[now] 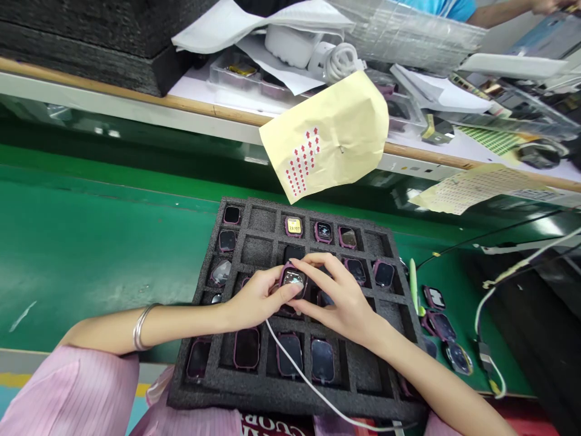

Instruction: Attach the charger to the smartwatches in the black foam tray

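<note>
Above the middle of a black foam tray (227, 390), both my hands are on one purple-framed smartwatch (293, 277) with a lit screen. My left hand (258, 297) holds it from the left, its thumb on the screen. Fingers of my right hand (338, 297) grip its top and lower right edges. A white cable (295, 363) runs from beneath the watch toward the lower right. Other watches sit in the tray's compartments, among them one with a yellow lit face (294, 226) and a dark-screened one (247, 348).
Several watch parts (442, 326) lie right of the tray on the green table (113, 242). A yellow sheet with red arrows (327, 139) hangs from the shelf edge (218, 112). Papers, chargers and black foam (91, 42) are on the shelf. Another person's arm (503, 12) shows at top right.
</note>
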Demonstrator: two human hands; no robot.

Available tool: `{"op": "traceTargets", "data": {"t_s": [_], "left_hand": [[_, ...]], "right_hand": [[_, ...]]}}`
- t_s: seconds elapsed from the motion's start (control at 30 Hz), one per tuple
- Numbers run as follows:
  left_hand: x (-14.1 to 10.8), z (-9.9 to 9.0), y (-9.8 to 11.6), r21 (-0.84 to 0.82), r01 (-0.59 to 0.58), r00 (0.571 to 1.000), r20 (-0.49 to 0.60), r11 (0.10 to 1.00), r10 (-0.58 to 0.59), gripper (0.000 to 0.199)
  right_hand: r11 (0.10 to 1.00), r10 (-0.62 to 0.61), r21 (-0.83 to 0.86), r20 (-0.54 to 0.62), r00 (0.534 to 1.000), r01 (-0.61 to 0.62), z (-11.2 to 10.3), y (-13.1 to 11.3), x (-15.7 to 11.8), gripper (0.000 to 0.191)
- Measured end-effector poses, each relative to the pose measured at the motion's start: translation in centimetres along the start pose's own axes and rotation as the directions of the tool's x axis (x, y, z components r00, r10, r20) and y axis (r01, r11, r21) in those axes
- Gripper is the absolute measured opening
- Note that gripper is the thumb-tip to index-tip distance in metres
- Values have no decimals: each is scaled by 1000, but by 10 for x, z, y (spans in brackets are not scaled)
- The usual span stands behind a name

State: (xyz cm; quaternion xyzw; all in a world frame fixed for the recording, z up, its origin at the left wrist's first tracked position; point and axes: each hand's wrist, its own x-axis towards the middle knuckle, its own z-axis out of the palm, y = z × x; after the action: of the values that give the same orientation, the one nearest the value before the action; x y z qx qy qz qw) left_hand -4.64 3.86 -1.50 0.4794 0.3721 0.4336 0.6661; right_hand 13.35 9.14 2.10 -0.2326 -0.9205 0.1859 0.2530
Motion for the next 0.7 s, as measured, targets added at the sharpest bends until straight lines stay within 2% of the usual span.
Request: {"op": "traceTargets", "data": {"t_s": [0.1,0.3,0.7], "left_hand": [[1,0,-3,69,-3,1000,26,998,1,34],[-1,0,-2,46,15,997,74,999,-18,40],[-2,0,-1,56,14,996,89,998,-19,43]], "right_hand": [[997,6,-79,-22,1000,-7,-2,-3,-1,50],[999,51,10,-65,997,-51,0,-3,-3,50],[1000,20,-20,-158,987,-24,6,-4,-9,55]]}}
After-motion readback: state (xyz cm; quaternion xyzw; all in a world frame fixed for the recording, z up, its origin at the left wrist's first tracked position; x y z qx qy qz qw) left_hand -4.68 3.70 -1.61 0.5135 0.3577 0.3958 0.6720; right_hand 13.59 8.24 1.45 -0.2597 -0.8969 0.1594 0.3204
